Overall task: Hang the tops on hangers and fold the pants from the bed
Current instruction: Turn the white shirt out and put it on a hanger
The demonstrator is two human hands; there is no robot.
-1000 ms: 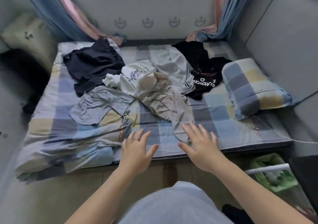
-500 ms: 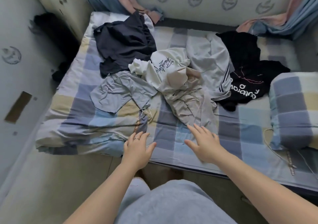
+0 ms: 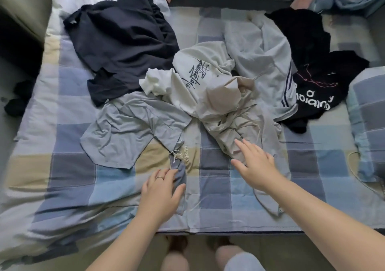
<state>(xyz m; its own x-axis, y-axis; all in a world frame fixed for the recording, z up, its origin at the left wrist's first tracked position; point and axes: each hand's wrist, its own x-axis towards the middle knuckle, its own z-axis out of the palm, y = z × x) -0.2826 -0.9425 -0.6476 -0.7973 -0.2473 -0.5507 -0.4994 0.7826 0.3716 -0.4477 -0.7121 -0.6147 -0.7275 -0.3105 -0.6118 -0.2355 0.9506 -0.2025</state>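
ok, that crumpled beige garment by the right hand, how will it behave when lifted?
Likely floppy: the beige garment lies in deep wrinkles, so it should sag from any grip. Probably light, thin cloth. It may drag the white printed top overlapping it.

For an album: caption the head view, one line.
Left hand touches grey drawstring garment, right hand reaches over beige garment on checked bedsheet.

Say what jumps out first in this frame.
A heap of crumpled clothes sprawls across the middle of the checked bed. Both hands reach in from the near edge: the left hand touches the grey shorts, the right hand lies on a beige garment.
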